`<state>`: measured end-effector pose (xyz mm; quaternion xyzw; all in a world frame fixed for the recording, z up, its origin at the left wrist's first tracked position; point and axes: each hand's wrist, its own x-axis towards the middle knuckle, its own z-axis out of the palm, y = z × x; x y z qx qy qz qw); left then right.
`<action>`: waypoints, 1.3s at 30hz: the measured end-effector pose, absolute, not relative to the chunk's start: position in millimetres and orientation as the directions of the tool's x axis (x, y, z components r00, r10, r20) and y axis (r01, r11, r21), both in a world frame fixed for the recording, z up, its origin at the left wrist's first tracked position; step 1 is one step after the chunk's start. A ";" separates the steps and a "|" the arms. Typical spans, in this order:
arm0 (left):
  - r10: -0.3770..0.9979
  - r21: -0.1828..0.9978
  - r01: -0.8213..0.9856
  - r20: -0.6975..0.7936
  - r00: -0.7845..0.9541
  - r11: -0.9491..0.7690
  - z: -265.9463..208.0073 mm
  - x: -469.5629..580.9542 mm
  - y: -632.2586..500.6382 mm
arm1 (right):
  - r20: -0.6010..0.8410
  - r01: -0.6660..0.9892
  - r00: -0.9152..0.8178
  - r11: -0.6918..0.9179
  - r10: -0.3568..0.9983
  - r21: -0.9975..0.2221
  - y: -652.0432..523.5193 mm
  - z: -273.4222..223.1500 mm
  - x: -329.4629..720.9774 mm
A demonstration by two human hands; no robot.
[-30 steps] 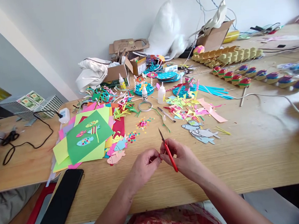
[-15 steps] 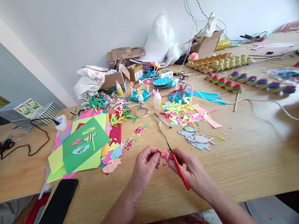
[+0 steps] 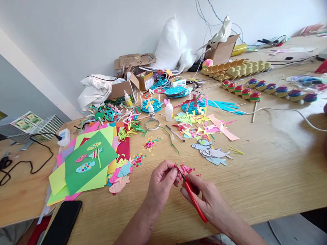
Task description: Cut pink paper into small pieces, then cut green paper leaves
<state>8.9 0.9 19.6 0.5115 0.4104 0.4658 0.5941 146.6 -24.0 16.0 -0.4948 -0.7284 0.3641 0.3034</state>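
red scrap point(image 3: 175, 167) is pinched in left hand point(image 3: 162, 180). red-handled scissors point(image 3: 193, 197) are held in right hand point(image 3: 208, 196), slanted toward it.

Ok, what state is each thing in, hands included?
Left hand, pinching a small red piece
Right hand, closed on red-handled scissors
Red-handled scissors, blade opening unclear
Smartphone, screen dark
White squeeze bottle, upright
Pen, lying flat
Green sheet, flat, paper fish on top
Cardboard box, flap open
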 end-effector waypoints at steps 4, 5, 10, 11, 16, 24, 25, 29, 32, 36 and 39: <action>0.971 0.995 -0.090 -0.015 0.239 0.037 21.3 8.8 0.7 | 0.087 0.477 -0.326 0.244 0.941 -0.845 -24.2 16.7 147.2; 0.971 0.996 -0.077 -0.016 0.240 0.036 21.7 8.8 0.7 | 0.084 0.479 -0.324 0.240 0.942 -0.845 -24.5 16.8 147.4; 0.969 0.998 -0.045 -0.025 0.246 0.037 21.8 8.6 0.7 | 0.069 0.512 -0.293 0.218 0.953 -0.831 -26.0 14.0 149.4; 0.968 0.998 -0.045 -0.024 0.249 0.037 21.4 8.4 0.8 | 0.064 0.517 -0.291 0.213 0.955 -0.829 -26.1 13.1 149.7; 0.963 0.998 -0.039 -0.027 0.268 0.039 18.9 6.3 1.6 | 0.067 0.519 -0.285 0.213 0.956 -0.828 -26.2 10.8 150.3; 0.971 0.997 -0.014 -0.070 0.229 0.075 21.5 5.3 0.8 | 0.026 0.572 -0.281 0.189 0.959 -0.798 -28.2 7.4 152.6; 0.972 0.997 -0.013 -0.072 0.225 0.077 21.4 5.3 0.7 | 0.025 0.577 -0.280 0.189 0.960 -0.795 -28.4 6.2 153.0; 0.973 0.997 -0.027 -0.060 0.222 0.068 20.3 5.2 0.3 | 0.012 0.589 -0.282 0.183 0.959 -0.787 -29.6 3.5 154.2; 0.976 0.998 -0.024 -0.057 0.211 0.063 20.5 5.4 0.1 | 0.000 0.591 -0.285 0.175 0.958 -0.787 -30.7 3.3 154.8; 0.981 0.998 -0.029 -0.053 0.184 0.059 21.2 6.2 0.1 | -0.004 0.587 -0.282 0.169 0.960 -0.792 -30.9 3.6 154.9; 0.983 0.997 -0.042 -0.059 0.173 0.068 20.7 6.7 0.3 | -0.005 0.591 -0.282 0.170 0.959 -0.789 -30.4 3.4 154.7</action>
